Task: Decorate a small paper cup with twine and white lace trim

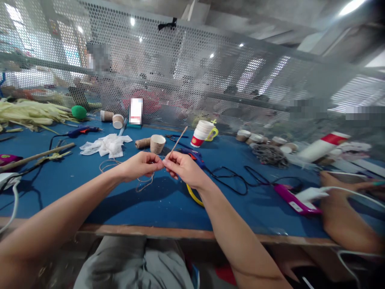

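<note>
Far left on the blue table [75,188]: a pile of pale dried husks [30,112], with a green ball [78,112] at its right end. Just nearer lies a glue gun [84,130], and right of it a crumpled white cloth [105,145].

Centre: a twine spool [142,142] lies beside a paper cup [157,143]. Nearer than these and raised above the table, the left hand [141,164] has its fingers closed in a pinch on the twine [144,182]. The twine hangs in loose loops below the hand down to the table.

The right hand [183,168] meets the left hand fingertip to fingertip, its fingers closed on the lower end of a thin stick [177,142]. The stick slants up, far and to the right. Whether the twine is wound on the stick cannot be told. A yellow ring [194,196] lies under the right wrist.

Right of centre, far: a stack of cups [204,132]. A black cable [234,176] runs across to a pink device [293,200].

Far right: another person's arm [345,216] rests on the table.
</note>
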{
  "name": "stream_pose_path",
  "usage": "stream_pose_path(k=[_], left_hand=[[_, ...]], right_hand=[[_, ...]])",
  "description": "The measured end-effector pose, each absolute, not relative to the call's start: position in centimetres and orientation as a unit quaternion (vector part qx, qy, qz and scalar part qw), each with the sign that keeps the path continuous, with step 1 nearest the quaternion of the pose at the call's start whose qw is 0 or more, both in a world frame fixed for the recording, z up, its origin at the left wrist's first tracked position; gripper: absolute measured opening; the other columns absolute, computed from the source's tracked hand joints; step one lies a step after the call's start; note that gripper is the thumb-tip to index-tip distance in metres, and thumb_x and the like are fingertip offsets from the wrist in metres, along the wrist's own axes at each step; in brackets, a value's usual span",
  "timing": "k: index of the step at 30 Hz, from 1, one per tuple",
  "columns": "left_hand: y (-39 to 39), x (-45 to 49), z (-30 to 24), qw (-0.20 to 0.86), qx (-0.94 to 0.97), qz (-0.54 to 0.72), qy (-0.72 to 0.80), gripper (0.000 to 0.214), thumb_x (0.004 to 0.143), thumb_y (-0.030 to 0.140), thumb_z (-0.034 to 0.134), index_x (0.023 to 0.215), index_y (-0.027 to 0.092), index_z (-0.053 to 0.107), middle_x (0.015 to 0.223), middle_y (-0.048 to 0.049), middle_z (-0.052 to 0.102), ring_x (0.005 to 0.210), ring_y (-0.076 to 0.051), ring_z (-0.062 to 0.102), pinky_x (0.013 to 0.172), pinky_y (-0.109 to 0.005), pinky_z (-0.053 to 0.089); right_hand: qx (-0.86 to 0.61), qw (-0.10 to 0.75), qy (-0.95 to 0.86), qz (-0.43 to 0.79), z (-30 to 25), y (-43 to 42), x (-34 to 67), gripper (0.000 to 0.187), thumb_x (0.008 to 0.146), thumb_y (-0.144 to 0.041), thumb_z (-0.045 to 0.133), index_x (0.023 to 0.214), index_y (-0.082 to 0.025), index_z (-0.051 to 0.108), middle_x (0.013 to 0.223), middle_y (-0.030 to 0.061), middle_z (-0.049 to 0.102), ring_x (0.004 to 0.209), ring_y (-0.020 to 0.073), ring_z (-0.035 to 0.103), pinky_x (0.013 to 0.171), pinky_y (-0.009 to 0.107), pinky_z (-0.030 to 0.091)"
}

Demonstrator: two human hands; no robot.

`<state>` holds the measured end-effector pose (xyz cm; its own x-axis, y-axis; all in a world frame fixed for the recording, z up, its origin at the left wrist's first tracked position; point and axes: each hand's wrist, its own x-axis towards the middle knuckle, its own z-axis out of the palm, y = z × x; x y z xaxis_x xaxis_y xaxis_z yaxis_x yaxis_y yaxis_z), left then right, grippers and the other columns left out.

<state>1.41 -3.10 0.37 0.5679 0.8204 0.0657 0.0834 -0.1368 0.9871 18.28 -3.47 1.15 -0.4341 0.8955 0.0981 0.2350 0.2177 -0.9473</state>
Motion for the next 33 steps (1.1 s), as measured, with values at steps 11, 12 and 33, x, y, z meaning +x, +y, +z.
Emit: stream_pose_path(k=[11, 12, 33], left_hand=[[-3.32, 1.17, 0.77, 0.582, 0.685, 0.302, 0.317, 0.018, 0.073, 0.03, 0.057, 0.065, 0.014, 0.052, 0.051, 0.0058, 0.04, 0.043, -0.004, 0.032, 0.041, -0.019, 0.023], [-3.32, 1.17, 0.76, 0.581, 0.686, 0.301, 0.318, 0.018, 0.073, 0.03, 0.057, 0.066, 0.014, 0.052, 0.051, 0.0057, 0.04, 0.043, -0.004, 0.032, 0.041, -0.019, 0.023], [-3.22, 1.58, 0.45, 0.438, 0.761, 0.314, 0.361, 0.015, 0.075, 0.026, 0.05, 0.068, 0.013, 0.05, 0.057, 0.0047, 0.043, 0.05, -0.006, 0.034, 0.046, -0.019, 0.027]], right_hand=[[-0.369, 0.32, -0.701, 0.52, 1.44, -3.44, 18.78, 0.023, 0.073, -0.037, 0.058, 0.073, -0.016, 0.049, 0.057, -0.0047, 0.048, 0.045, 0.0043, 0.042, 0.039, 0.018, 0.033], [-0.367, 0.319, -0.702, 0.521, 1.47, -3.46, 18.79, 0.023, 0.074, -0.037, 0.058, 0.073, -0.016, 0.049, 0.057, -0.0047, 0.049, 0.045, 0.0043, 0.042, 0.039, 0.018, 0.033], [-0.413, 0.332, -0.709, 0.465, 1.24, -3.39, 18.56, 0.021, 0.076, -0.035, 0.054, 0.072, -0.016, 0.048, 0.055, -0.0051, 0.047, 0.043, 0.0044, 0.041, 0.038, 0.018, 0.032]])
